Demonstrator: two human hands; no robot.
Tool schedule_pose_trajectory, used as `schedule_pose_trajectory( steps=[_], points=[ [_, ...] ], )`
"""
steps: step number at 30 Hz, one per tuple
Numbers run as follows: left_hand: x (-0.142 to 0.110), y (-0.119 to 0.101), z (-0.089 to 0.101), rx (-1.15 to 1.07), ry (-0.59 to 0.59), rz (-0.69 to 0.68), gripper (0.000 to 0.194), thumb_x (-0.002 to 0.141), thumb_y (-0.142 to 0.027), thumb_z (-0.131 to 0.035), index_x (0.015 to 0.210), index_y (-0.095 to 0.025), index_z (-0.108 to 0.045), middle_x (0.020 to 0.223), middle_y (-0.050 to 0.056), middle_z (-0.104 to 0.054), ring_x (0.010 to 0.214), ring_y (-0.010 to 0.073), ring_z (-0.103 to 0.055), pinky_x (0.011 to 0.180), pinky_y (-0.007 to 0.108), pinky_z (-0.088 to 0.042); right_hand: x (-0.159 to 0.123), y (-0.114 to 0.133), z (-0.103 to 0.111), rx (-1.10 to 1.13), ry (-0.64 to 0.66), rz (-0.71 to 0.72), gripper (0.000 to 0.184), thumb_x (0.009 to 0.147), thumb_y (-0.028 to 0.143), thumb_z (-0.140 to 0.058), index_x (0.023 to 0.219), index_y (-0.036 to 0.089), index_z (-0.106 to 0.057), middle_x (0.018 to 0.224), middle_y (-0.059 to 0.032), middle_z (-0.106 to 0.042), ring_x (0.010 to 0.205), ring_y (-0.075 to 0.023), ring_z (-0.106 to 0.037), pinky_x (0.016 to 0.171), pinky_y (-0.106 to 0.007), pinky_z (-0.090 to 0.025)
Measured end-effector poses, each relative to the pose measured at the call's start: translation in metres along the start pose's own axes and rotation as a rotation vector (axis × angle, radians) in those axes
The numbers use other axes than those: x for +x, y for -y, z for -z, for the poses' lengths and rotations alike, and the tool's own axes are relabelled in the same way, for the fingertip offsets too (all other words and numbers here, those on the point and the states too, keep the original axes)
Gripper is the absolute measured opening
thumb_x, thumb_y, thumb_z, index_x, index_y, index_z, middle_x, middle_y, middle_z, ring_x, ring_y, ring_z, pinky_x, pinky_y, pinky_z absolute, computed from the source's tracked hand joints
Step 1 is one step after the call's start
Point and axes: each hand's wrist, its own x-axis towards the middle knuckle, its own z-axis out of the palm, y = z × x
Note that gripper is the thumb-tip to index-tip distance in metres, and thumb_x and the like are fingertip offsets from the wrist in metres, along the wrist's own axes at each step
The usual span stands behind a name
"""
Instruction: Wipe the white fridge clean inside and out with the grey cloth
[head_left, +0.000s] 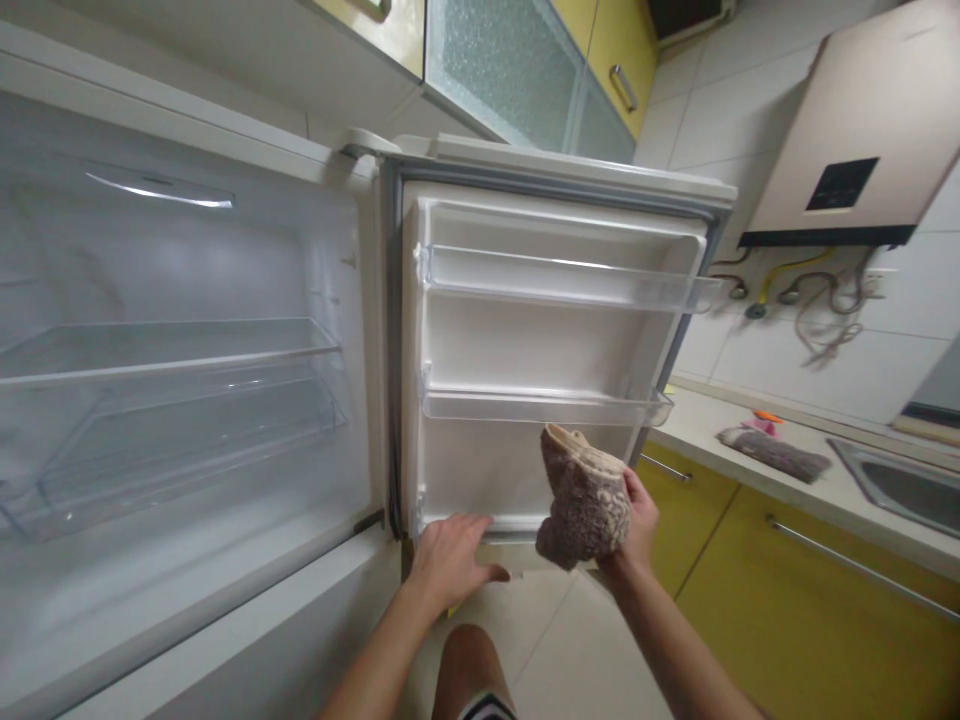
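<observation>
My right hand (637,520) is closed around a crumpled grey-brown cloth (581,495), held up in front of the lower part of the open fridge door (525,340). My left hand (450,560) rests with fingers spread on the bottom edge of that door. The door carries two clear plastic bins (555,405), both bare. The fridge interior (172,350) on the left has clear shelves and a drawer, with nothing on them.
Yellow base cabinets (787,590) run along the right under a pale counter (757,480) with another cloth (776,452) and a steel sink (900,485). A water heater (855,140) hangs on the tiled wall. Upper cabinets (525,70) sit above the fridge.
</observation>
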Motion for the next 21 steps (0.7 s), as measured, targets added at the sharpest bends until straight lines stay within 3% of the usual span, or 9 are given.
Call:
schedule_pose_trajectory(
  steps=[2, 5, 7, 9, 12, 14, 16, 19, 21],
  points=[
    [-0.014, -0.003, 0.002, -0.304, -0.099, -0.038, 0.084, 0.089, -0.079, -0.067, 0.153, -0.025, -0.06, 0.157, 0.016, -0.065, 0.147, 0.0354, -0.059, 0.125, 0.052, -0.044, -0.035, 0.002, -0.014, 0.102, 0.141, -0.109, 0.052, 0.085, 0.064, -0.073, 0.107, 0.018, -0.075, 0.098, -0.01, -0.078, 0.079, -0.0255, -0.073, 0.07, -0.037, -0.062],
    [-0.049, -0.009, -0.005, -1.032, -0.173, 0.011, 0.092, 0.094, -0.084, -0.053, 0.162, -0.022, -0.051, 0.167, 0.019, -0.054, 0.157, 0.0342, -0.049, 0.132, 0.052, -0.038, -0.086, 0.011, -0.033, 0.135, 0.27, -0.15, 0.045, 0.088, 0.062, -0.076, 0.104, 0.02, -0.075, 0.096, -0.0065, -0.076, 0.083, -0.0231, -0.071, 0.073, -0.032, -0.061],
    [-0.075, -0.014, -0.013, -1.32, -0.17, 0.153, 0.096, 0.087, -0.086, -0.063, 0.159, -0.023, -0.054, 0.165, 0.018, -0.057, 0.157, 0.0356, -0.05, 0.131, 0.051, -0.04, -0.118, 0.018, -0.044, 0.076, 0.34, -0.124, 0.042, 0.092, 0.062, -0.075, 0.1, 0.021, -0.074, 0.094, -0.0056, -0.074, 0.084, -0.0214, -0.069, 0.075, -0.029, -0.059],
    [-0.097, -0.017, -0.018, -1.468, -0.256, 0.325, 0.101, 0.075, -0.082, -0.081, 0.154, -0.022, -0.059, 0.158, 0.019, -0.063, 0.151, 0.0375, -0.057, 0.129, 0.05, -0.044, -0.145, 0.024, -0.054, 0.045, 0.453, -0.14, 0.045, 0.096, 0.065, -0.072, 0.098, 0.021, -0.074, 0.09, -0.005, -0.072, 0.083, -0.0203, -0.066, 0.075, -0.027, -0.056],
    [-0.117, -0.016, -0.012, -1.568, -0.559, 0.513, 0.103, 0.064, -0.071, -0.094, 0.147, -0.02, -0.061, 0.143, 0.019, -0.075, 0.136, 0.0381, -0.07, 0.117, 0.048, -0.056, -0.178, 0.023, -0.063, 0.139, 0.683, -0.29, 0.054, 0.099, 0.072, -0.064, 0.102, 0.02, -0.075, 0.094, -0.0055, -0.073, 0.088, -0.021, -0.067, 0.084, -0.029, -0.056],
    [-0.124, -0.009, 0.0, -1.447, -0.768, 0.583, 0.095, 0.06, -0.063, -0.098, 0.138, -0.018, -0.067, 0.131, 0.016, -0.08, 0.127, 0.0376, -0.075, 0.111, 0.047, -0.061, -0.198, 0.013, -0.066, 0.302, 0.858, -0.474, 0.065, 0.1, 0.08, -0.054, 0.114, 0.021, -0.077, 0.106, -0.008, -0.075, 0.102, -0.0246, -0.07, 0.097, -0.036, -0.057],
    [-0.132, 0.001, 0.015, -1.264, -0.907, 0.609, 0.084, 0.058, -0.06, -0.1, 0.125, -0.017, -0.073, 0.122, 0.014, -0.083, 0.121, 0.0374, -0.077, 0.109, 0.047, -0.062, -0.22, -0.003, -0.066, 0.445, 0.978, -0.62, 0.073, 0.093, 0.085, -0.061, 0.128, 0.023, -0.075, 0.118, -0.0107, -0.076, 0.118, -0.0301, -0.069, 0.109, -0.046, -0.054],
    [-0.145, 0.016, 0.034, -1.204, -0.977, 0.65, 0.076, 0.058, -0.062, -0.098, 0.116, -0.016, -0.077, 0.113, 0.013, -0.085, 0.115, 0.0386, -0.079, 0.105, 0.049, -0.064, -0.25, -0.03, -0.062, 0.451, 0.926, -0.643, 0.08, 0.071, 0.071, -0.093, 0.134, 0.026, -0.073, 0.126, -0.0116, -0.075, 0.131, -0.0347, -0.065, 0.115, -0.051, -0.052],
    [-0.155, 0.026, 0.046, -1.271, -1.05, 0.701, 0.075, 0.062, -0.062, -0.097, 0.119, -0.018, -0.076, 0.11, 0.011, -0.085, 0.114, 0.0382, -0.08, 0.103, 0.05, -0.065, -0.26, -0.046, -0.059, 0.42, 0.79, -0.654, 0.075, 0.074, 0.067, -0.093, 0.134, 0.027, -0.072, 0.118, -0.0093, -0.076, 0.119, -0.0318, -0.07, 0.106, -0.046, -0.058]
  ],
)
